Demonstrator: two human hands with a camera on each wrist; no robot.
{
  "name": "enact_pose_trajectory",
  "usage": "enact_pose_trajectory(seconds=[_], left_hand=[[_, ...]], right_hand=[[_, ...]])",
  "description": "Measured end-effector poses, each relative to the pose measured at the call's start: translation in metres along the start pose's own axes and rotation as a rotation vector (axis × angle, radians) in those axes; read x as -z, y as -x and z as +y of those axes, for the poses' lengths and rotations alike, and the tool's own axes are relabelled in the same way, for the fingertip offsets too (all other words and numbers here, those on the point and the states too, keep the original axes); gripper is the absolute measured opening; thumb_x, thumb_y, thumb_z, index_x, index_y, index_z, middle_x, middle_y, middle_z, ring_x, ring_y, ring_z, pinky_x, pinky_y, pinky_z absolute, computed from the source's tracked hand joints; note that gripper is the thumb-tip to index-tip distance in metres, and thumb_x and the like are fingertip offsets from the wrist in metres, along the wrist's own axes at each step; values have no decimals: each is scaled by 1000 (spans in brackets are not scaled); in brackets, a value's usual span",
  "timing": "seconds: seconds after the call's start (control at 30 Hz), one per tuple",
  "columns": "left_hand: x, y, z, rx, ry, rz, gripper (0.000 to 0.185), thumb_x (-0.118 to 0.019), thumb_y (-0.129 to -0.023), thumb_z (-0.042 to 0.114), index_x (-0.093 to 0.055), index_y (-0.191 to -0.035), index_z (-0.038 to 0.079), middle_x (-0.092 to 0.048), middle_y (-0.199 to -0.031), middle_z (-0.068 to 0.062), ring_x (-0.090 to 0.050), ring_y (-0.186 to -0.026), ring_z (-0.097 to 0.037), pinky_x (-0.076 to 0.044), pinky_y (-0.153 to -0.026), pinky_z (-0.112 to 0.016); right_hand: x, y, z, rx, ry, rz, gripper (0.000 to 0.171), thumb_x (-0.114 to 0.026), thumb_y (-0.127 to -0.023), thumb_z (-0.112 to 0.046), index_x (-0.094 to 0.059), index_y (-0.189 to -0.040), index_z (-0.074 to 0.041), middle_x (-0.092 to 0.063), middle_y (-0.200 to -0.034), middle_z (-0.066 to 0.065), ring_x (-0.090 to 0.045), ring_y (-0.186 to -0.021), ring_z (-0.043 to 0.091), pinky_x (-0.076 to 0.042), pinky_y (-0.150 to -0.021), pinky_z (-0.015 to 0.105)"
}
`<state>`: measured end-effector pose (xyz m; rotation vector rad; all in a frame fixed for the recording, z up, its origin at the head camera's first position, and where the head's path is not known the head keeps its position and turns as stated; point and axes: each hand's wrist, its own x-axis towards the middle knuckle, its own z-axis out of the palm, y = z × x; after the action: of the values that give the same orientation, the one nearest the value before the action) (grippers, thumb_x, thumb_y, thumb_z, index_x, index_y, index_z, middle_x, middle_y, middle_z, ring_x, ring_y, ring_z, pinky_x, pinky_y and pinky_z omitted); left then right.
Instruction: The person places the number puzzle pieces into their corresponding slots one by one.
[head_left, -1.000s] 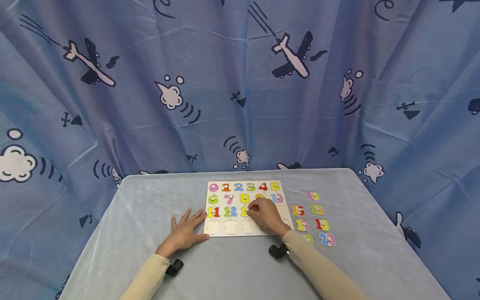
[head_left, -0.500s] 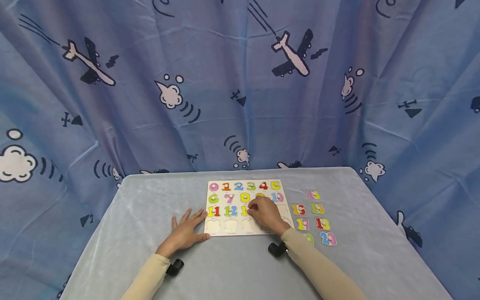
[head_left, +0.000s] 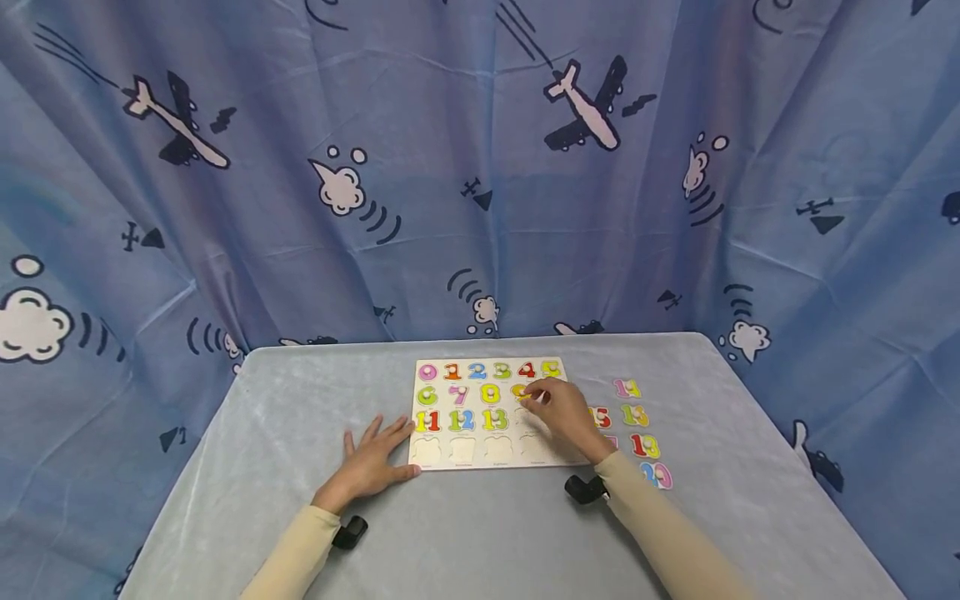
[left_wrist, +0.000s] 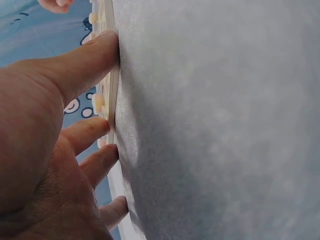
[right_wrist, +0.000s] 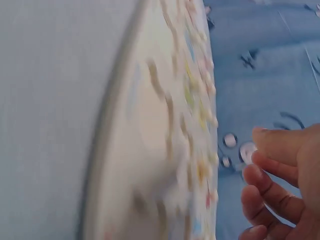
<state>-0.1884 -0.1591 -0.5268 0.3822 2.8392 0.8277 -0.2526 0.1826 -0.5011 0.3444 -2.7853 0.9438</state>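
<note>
1. On the grey table (head_left: 300, 467), the left hand (head_left: 371, 468) is laid flat with its fingers spread and straight; nothing is held in it.
2. In the left wrist view, the fingertips (left_wrist: 102, 42) of that hand are seen touching the left edge of the number puzzle board (head_left: 487, 415).
3. Over the right part of the board, the right hand (head_left: 567, 417) is held with its fingers loosely curled. The fingertips are bunched near the number 9 piece (head_left: 520, 391) in the second row, but whether the piece is pinched or only touched cannot be told.
4. In the right wrist view, the curled fingers (right_wrist: 272, 182) are seen just above the board, with nothing plainly held between them; the view is blurred.
5. The board is placed flat between the two hands, with its bottom row of slots unfilled.
6. To the right of the board, loose number pieces (head_left: 636, 415) are laid on the table, just beside the right hand.
</note>
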Motion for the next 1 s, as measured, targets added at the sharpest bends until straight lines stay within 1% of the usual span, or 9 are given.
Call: enact_pose_trajectory(seconds=[0.17,0.27,0.47,0.53,0.63,0.77,0.83,0.9,1.0], left_hand=[[2,0,1,-3,0,-4,76,-76,-83,41,-44,-149,18,-35,-159,-5,-12,-151,-42,7,-108,-78],[2,0,1,-3,-1,-6,76,-76,-83,41,-45,-149,18,-35,-159,-5,-12,-151,-42,6,-107,-78],[1,0,1,4,-3,-3,77,-77,-83,42,-45,-149,19,-36,-159,-4,-13,-151,-42,5,-107,-78],[1,0,1,4,-4,-2,77,-77,-83,42,-45,-149,18,-36,-159,-4,-13,-151,-42,5,-107,-78],[1,0,1,3,-6,-3,77,-77,-83,42,-45,-149,18,-36,-159,-4,-13,-151,-42,6,-107,-78],[2,1,2,4,-3,-4,76,-76,-83,41,-45,-149,18,-36,-159,-4,-13,-151,-42,5,-107,-78],[2,1,2,4,0,-5,76,-77,-83,41,-45,-148,19,-36,-159,-4,-13,-151,-42,5,-107,-78],[2,1,2,4,0,-7,76,-77,-83,41,-45,-148,19,-36,-159,-4,-13,-151,-42,5,-107,-78],[2,1,2,5,-3,-9,76,-76,-83,42,-45,-149,19,-36,-159,-4,-13,-151,-42,5,-107,-78]], right_hand=[[29,1,29,-33,11,66,22,-75,-86,-20,-74,-104,-8,-71,-89,5,-61,-80,18,-46,-67,30],[44,2,49,-83,25,97,24,-73,-89,-20,-73,-108,-6,-70,-94,9,-61,-83,21,-46,-69,31],[71,2,87,-152,82,178,23,-69,-92,-20,-73,-107,-4,-71,-96,13,-60,-80,23,-43,-67,29],[77,2,97,-178,89,185,23,-68,-92,-20,-72,-107,-4,-70,-97,14,-60,-80,24,-42,-66,29],[83,2,111,-234,96,167,25,-67,-92,-20,-71,-110,-3,-69,-102,17,-60,-85,27,-45,-68,32],[88,-1,126,-348,83,106,31,-64,-94,-21,-67,-119,-3,-64,-113,20,-59,-95,32,-49,-76,41],[89,-1,133,-402,73,74,33,-63,-95,-21,-65,-121,-2,-62,-114,21,-58,-96,33,-49,-78,43],[89,-1,138,-441,68,53,33,-63,-95,-22,-66,-121,-2,-63,-112,20,-57,-94,31,-48,-77,41],[88,-1,143,-469,57,32,31,-63,-95,-22,-67,-118,-1,-65,-107,18,-56,-89,29,-45,-73,36]])
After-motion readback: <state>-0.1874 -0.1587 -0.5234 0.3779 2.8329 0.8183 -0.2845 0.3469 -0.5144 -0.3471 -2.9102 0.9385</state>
